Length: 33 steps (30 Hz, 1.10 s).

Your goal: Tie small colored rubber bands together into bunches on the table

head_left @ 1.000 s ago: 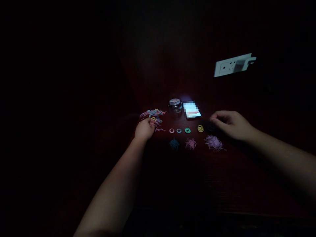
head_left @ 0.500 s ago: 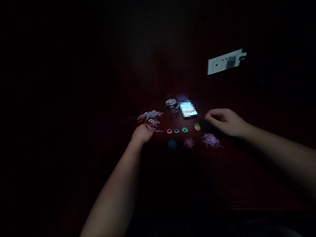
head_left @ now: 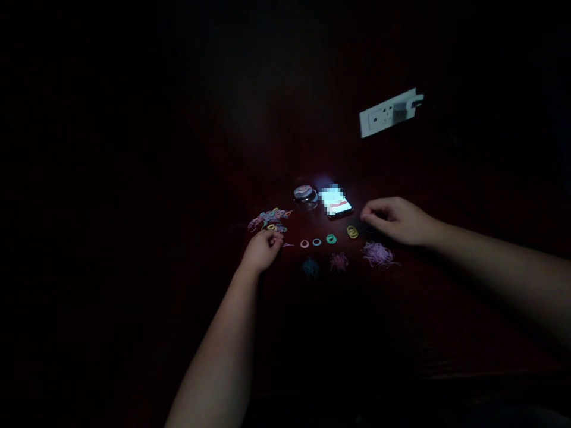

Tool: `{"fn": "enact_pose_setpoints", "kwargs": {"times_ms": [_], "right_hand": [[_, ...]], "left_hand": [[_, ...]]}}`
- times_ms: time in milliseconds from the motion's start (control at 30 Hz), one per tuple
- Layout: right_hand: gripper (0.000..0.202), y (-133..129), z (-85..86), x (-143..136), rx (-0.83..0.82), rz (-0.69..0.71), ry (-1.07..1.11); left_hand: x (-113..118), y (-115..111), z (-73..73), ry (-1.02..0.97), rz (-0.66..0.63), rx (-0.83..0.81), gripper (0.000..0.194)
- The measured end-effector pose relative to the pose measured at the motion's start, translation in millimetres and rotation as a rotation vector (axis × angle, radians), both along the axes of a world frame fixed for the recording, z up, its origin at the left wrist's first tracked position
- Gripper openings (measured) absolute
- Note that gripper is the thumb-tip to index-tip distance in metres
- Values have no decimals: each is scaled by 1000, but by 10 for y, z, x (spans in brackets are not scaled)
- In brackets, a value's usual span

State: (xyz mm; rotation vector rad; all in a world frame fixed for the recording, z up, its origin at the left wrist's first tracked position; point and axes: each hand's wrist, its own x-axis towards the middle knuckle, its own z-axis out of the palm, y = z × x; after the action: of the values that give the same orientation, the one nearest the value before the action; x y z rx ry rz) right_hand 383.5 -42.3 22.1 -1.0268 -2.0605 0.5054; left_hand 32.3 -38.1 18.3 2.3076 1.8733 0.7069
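My left hand [head_left: 262,251] is at the near edge of a mixed pile of coloured bands [head_left: 270,219], its fingers closed; what they hold, if anything, is too small to make out. My right hand [head_left: 395,220] rests above a purple heap of bands [head_left: 378,254], thumb and forefinger pinched together, contents unclear. Between the hands lie a pink ring [head_left: 304,244], a blue ring [head_left: 316,242], green rings [head_left: 331,239] and yellow rings [head_left: 352,232] in a row. Nearer to me are a dark teal heap [head_left: 310,267] and a pink heap [head_left: 339,262].
A round lidded jar [head_left: 305,195] stands behind the rings, beside a lit phone [head_left: 336,201]. A white socket panel [head_left: 379,120] with something plugged in is on the far right. The dark red table [head_left: 428,309] fades into shadow.
The view has shifted slightly, moving the panel and tabletop items left. My left hand's fingers have curled in and moved a little right along the pile's near edge. My right hand keeps its pinch.
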Motion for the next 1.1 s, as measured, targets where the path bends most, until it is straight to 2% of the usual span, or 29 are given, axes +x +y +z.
{"fn": "enact_pose_setpoints", "kwargs": {"times_ms": [33, 100, 267, 400, 633, 833, 1100], "right_hand": [[29, -2, 2, -7, -4, 5, 2], [27, -8, 5, -16, -12, 14, 7], [26, -31, 17, -18, -29, 25, 5], [27, -48, 37, -27, -43, 9, 14], [26, -35, 18, -34, -59, 29, 21], [27, -33, 18, -24, -52, 28, 12], [27, -29, 15, -20, -56, 20, 46]], "left_hand": [[31, 4, -18, -5, -96, 14, 18], [85, 22, -59, 4, -193, 17, 14], [144, 65, -106, 69, -198, 45, 10], [176, 43, -78, 76, -165, 64, 10], [202, 10, -36, -23, -42, 49, 12], [149, 70, -67, -22, -54, 91, 20], [144, 37, -16, -50, 125, 75, 19]]}}
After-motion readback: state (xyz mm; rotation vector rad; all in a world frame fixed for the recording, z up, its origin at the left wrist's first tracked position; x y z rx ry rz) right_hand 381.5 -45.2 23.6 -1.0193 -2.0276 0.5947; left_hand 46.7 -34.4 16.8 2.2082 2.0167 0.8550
